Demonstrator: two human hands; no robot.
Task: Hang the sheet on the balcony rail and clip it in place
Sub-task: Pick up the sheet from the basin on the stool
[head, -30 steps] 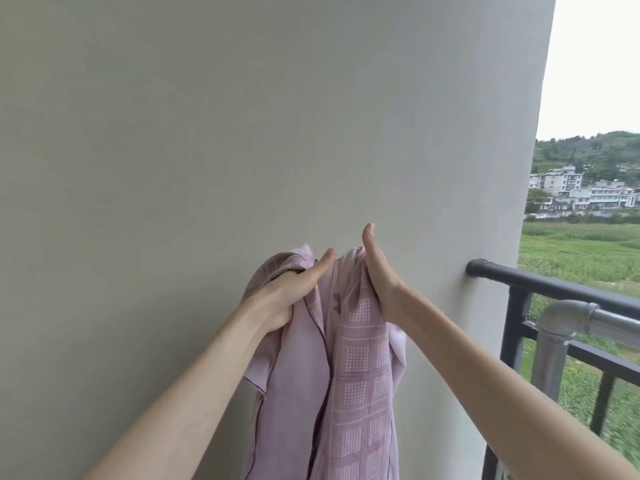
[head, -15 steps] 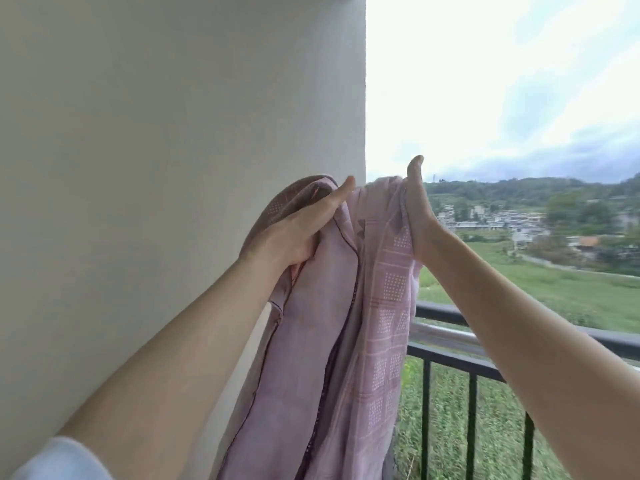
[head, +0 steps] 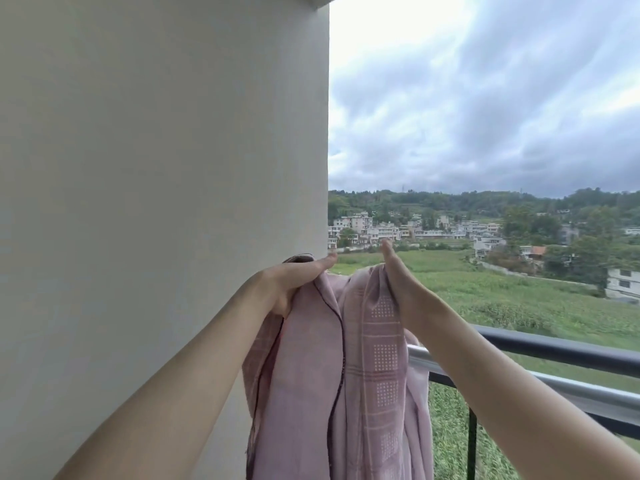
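Observation:
A pale pink sheet (head: 360,382) with a white checked and dotted pattern and a dark seam hangs bunched from both my hands, held up in front of me. My left hand (head: 291,280) grips its top edge on the left, thumb stretched out along the fabric. My right hand (head: 398,275) holds the top edge on the right, thumb pointing up. The dark balcony rail (head: 561,349) runs below and to the right, with a silver pipe (head: 588,393) just inside it. The sheet is above the rail's left end, not draped over it. No clip is visible.
A plain pale wall (head: 156,202) fills the left half, its corner right behind the sheet. Dark vertical balusters (head: 471,445) stand under the rail. Beyond lie a green field, houses, hills and a cloudy sky.
The view has swung right, away from the wall toward the rail and landscape. Both hands kept their hold on the sheet and carried it toward the rail's left end.

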